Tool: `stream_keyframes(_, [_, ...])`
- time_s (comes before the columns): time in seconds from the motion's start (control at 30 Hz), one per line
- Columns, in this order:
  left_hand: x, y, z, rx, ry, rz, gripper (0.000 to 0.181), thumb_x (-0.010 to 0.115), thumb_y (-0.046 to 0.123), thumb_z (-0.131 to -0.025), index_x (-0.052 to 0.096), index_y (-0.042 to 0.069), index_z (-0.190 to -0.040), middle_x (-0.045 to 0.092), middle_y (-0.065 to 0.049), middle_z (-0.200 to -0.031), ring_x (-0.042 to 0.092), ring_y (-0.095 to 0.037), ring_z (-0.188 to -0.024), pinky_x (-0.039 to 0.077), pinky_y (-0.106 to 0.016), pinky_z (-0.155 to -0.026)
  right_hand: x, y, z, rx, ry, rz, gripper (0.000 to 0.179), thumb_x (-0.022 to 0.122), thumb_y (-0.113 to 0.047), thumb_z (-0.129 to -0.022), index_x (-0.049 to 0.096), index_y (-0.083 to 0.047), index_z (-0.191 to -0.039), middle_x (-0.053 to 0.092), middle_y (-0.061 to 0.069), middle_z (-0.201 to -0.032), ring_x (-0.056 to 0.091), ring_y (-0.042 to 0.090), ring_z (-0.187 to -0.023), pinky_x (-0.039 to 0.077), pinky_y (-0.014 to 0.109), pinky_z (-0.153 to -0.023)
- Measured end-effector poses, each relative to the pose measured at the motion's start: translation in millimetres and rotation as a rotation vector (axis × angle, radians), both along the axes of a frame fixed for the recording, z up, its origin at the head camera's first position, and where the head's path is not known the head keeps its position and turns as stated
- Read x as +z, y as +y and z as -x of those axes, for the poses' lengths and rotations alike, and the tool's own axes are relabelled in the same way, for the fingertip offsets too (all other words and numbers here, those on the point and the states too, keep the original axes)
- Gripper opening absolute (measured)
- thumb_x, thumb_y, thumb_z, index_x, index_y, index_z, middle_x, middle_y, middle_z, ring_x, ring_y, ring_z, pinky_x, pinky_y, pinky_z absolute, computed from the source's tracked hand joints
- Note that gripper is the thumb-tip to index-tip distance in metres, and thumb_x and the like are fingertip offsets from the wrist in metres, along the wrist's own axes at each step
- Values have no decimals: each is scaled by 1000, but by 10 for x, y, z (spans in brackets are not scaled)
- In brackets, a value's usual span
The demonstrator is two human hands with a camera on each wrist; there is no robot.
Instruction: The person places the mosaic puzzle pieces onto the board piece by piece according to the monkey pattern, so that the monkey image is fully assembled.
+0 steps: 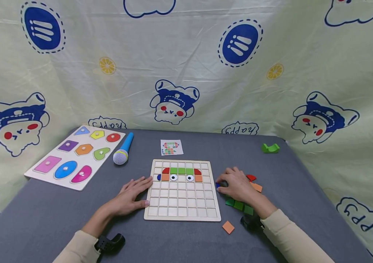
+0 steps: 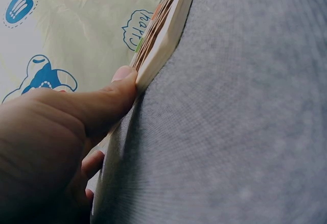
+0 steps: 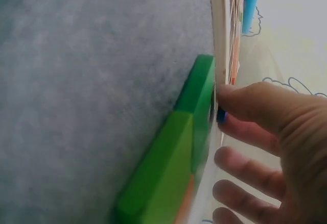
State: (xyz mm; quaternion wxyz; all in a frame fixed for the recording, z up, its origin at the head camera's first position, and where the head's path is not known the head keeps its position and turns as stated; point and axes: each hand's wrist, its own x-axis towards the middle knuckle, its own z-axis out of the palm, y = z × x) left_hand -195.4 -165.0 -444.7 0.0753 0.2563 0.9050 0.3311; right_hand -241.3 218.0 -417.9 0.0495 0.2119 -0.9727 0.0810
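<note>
A wooden grid board (image 1: 182,202) lies in the middle of the table. Its upper rows hold green squares (image 1: 181,171), red rounded corners, orange squares, two eye tiles (image 1: 173,177) and a blue half-round piece (image 1: 159,177) at the left. My left hand (image 1: 128,197) rests against the board's left edge, thumb and fingers extended and touching it. Just off the right edge, my right hand (image 1: 239,185) pinches a small blue piece (image 3: 221,115) between thumb and index finger. Its other fingers are loosely bent. Several green tiles (image 1: 238,205) lie below that hand.
An orange tile (image 1: 228,227) lies near the board's lower right corner. Red (image 1: 251,178) and orange pieces (image 1: 256,187) sit beyond the right hand. A picture card (image 1: 171,147), toy microphone (image 1: 123,149), shape puzzle (image 1: 86,148) and green curved block (image 1: 270,148) stand farther back.
</note>
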Motion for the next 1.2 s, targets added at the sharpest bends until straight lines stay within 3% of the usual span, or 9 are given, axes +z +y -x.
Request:
stream_keyframes(0.47, [11, -1, -6, 3, 1, 4, 69, 62, 32, -90, 32, 8, -147, 29, -11, -155, 17, -39, -145, 5, -62, -113, 102, -222, 75, 29, -17, 27, 25, 75, -30, -79, 73, -19, -101, 58, 1, -92, 42, 17, -87, 33, 33, -74])
stream_keyframes(0.9, [5, 2, 6, 2, -10, 6, 69, 62, 31, -90, 31, 9, -148, 28, -9, -156, 16, -37, -145, 4, -61, -113, 57, -361, 263, 39, -35, 8, 20, 74, -27, -81, 74, -20, -99, 58, 2, -88, 40, 18, -83, 28, 32, -70])
stream_keyframes(1.2, [10, -1, 1, -2, -4, 2, 69, 62, 31, -90, 31, 8, -147, 29, -11, -156, 16, -38, -145, 4, -61, -113, 45, -358, 280, 46, -71, 2, 22, 74, -30, -80, 74, -20, -100, 57, 1, -88, 41, 17, -83, 29, 32, -70])
